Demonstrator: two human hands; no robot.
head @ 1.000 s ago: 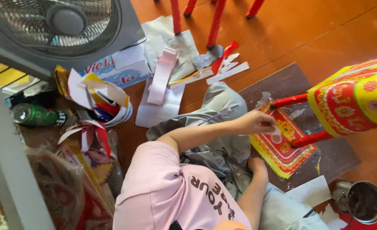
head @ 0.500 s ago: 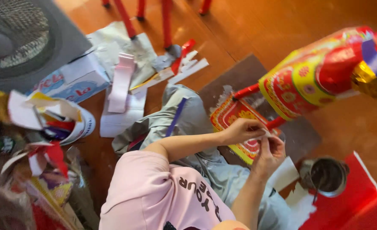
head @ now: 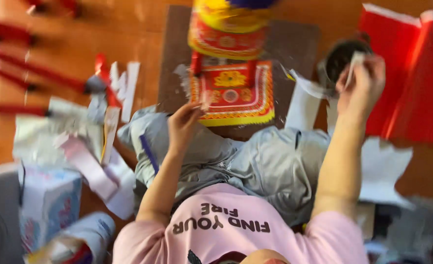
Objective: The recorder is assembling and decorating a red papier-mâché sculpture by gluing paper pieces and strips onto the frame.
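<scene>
Left hand (head: 183, 123) nearer, loosely curled, fingertips touching the red-and-yellow paper panel (head: 232, 93) lying just far of it. Right hand (head: 362, 80) pinches a white paper strip (head: 354, 63) over the tin (head: 341, 58), far right.

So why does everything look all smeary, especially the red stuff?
In the head view the whole picture is motion-blurred: the red sticks at the left smear into streaks, and the red paper sheets at the right have soft edges. The left hand and right hand are fuzzy too. The orange floor shows a pale glare.

Red-and-gold paper panel (head: 233, 93) — flat on brown mat (head: 295, 44).
</scene>
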